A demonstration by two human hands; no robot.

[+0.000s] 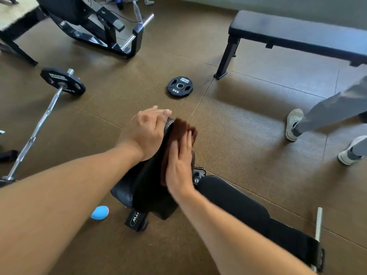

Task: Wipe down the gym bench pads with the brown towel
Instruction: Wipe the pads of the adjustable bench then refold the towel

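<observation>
Fingers (188,139) of the right hand (179,165) lie straight and flat, pressing the brown towel (179,128) against the raised black bench pad (148,181) near the middle of the scene. Her left hand (149,132) steadies the pad's far end, fingers extended over its top edge. To the right, the seat pad (234,203) stretches away. Farther off, a weight plate (180,86) rests on the floor (238,126).

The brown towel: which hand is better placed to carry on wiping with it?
The right hand. It lies flat on the brown towel, pressing it against the raised bench pad. The left hand only steadies the pad's top edge.
</observation>
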